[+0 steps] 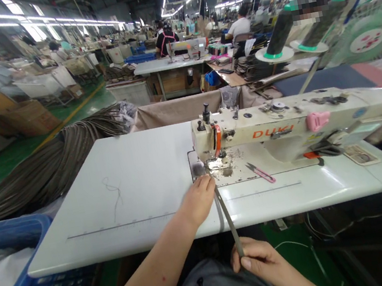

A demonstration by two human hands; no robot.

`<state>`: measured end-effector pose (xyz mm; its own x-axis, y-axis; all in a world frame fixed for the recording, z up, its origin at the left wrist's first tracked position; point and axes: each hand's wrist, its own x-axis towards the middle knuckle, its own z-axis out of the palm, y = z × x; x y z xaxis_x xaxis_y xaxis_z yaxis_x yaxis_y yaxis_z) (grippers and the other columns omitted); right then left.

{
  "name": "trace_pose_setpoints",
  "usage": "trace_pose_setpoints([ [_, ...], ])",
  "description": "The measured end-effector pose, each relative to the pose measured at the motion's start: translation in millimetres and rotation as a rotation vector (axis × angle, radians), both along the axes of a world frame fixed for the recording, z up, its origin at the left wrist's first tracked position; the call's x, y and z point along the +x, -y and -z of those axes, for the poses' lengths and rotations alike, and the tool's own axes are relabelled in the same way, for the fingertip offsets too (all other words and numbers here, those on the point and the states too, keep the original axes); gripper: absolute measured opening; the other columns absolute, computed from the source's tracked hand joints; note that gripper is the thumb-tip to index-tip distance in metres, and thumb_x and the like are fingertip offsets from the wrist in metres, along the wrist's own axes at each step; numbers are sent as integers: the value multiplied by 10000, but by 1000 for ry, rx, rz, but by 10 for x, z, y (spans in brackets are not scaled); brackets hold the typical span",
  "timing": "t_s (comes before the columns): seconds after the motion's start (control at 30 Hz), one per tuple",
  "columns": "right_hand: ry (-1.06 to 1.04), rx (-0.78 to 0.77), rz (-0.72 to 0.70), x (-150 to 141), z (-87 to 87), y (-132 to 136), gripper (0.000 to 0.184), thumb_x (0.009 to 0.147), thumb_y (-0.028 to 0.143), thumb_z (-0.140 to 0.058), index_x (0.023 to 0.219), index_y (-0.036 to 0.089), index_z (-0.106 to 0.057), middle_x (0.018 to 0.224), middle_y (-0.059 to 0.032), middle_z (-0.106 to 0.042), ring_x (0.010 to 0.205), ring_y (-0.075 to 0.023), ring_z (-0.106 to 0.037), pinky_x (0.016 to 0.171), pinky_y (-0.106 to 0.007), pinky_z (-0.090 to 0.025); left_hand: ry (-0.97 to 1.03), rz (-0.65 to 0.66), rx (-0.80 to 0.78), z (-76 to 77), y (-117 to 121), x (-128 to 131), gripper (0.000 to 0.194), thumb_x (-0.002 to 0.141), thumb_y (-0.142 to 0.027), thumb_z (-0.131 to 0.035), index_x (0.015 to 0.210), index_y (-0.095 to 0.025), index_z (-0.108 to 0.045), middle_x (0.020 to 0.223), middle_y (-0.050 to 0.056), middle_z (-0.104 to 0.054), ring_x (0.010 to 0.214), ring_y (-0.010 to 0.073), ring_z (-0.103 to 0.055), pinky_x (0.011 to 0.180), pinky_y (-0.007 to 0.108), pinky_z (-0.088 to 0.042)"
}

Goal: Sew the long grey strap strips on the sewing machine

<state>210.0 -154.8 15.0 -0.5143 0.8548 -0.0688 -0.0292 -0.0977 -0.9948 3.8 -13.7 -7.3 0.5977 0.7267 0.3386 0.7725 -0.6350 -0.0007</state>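
A narrow grey-brown strap [229,217] runs from the needle area of the sewing machine [247,128] over the table's front edge. My left hand [201,199] is closed at the strap's far end, just in front of the presser foot, with its fingertips on the strap. Below the table edge, my right hand [258,255] pinches the near end between thumb and fingers. Pink-handled thread snips [261,173] lie on the machine bed, right of the strap. The needle itself is too small to make out.
Loose thread [114,196] lies on the white table [144,171]. A large bundle of dark straps [39,160] is at the left, above a blue crate [10,229]. Thread cones [278,34] and a fan [371,32] stand at right. Other people sit farther back.
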Motion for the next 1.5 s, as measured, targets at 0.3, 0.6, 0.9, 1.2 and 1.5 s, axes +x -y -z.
trace_pose_setpoints([
  [0.3, -53, 22, -33, 9, 47, -11, 391, 975, 519, -673, 820, 198, -835, 880, -87, -722, 901, -243, -664, 845, -355, -503, 25, -7, -19, 45, -12, 3, 342, 980, -79, -464, 1311, -124, -538, 1338, 154, -628, 1347, 260, -570, 1186, 439, -455],
  [0.6, -90, 47, -87, 4, 33, 1, 411, 996, 500, -652, 807, 180, -827, 835, -78, -703, 845, -223, -665, 796, -336, -498, 35, -29, 2, 68, -36, 16, 334, 998, -103, -447, 1322, -114, -526, 1353, 156, -619, 1360, 260, -562, 1185, 430, -454],
  [0.9, -112, 83, -106, 38, 32, -24, 418, 976, 533, -662, 793, 187, -807, 819, -76, -695, 855, -236, -670, 802, -345, -515, -29, 5, -3, 72, -17, -1, 308, 1001, -110, -457, 1288, -147, -563, 1328, 126, -642, 1355, 255, -567, 1181, 435, -463],
  [1.2, -59, -116, 54, -45, 39, -11, 352, 985, 497, -664, 1131, 205, -796, 923, -100, -774, 866, -234, -711, 840, -373, -542, 4, -14, 4, 52, -7, 5, 285, 1007, -119, -469, 1276, -126, -562, 1314, 139, -636, 1317, 260, -588, 1168, 411, -468],
  [1.5, 133, -80, -139, -145, 387, -31, 350, 915, 509, -732, 835, 176, -805, 926, -86, -742, 946, -257, -693, 896, -376, -520, 18, -13, 19, 19, -1, 3, 295, 991, -94, -489, 1273, -112, -571, 1308, 148, -636, 1284, 251, -606, 1174, 389, -460],
])
